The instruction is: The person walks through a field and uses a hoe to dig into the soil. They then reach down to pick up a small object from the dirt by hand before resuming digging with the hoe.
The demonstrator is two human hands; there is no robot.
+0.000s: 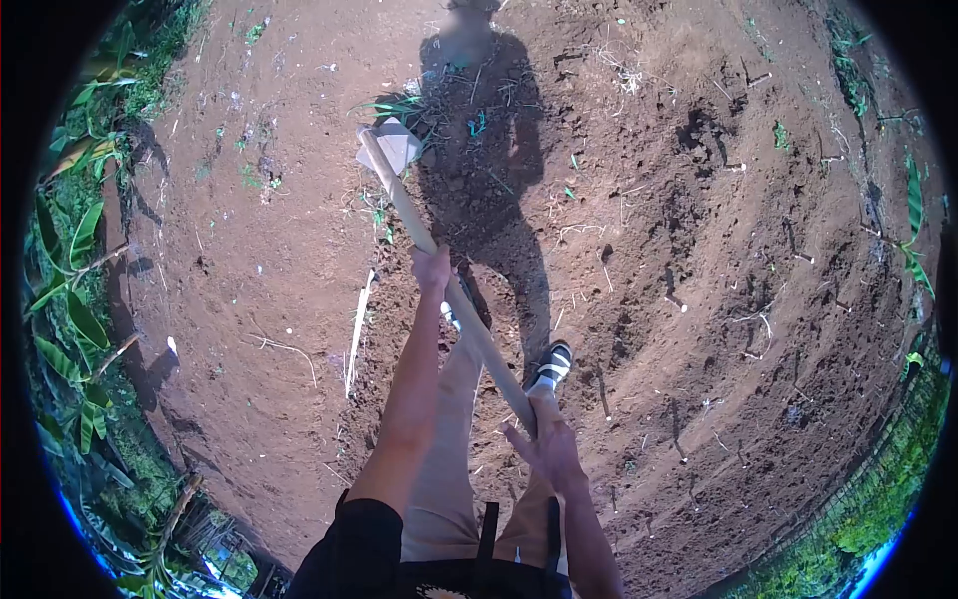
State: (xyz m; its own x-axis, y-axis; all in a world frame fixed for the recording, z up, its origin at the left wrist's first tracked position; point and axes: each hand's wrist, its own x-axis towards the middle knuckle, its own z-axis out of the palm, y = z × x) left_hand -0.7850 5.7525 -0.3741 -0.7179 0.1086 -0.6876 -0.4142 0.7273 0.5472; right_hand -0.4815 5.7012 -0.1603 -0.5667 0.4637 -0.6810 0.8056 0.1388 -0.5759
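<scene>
A hoe [483, 349] slants across the view, its long wooden handle running from near my waist up and to the left. Its pale metal blade [399, 150] is at the far end, low by some green leaves, beside my shadow. My left hand [432, 270] is wrapped round the handle about midway, arm stretched forward. Close to the handle's near end, my right hand [553, 454] holds it loosely between fingers and thumb, with the thumb sticking out to the left.
Reddish-brown soil [289, 210] spreads all round, rougher and clodded on the right, with short sticks [679, 302] poking up there. A pale split stick [359, 329] lies left of my legs. My sandalled foot [556, 363] stands ahead. Leafy plants [82, 319] border the left.
</scene>
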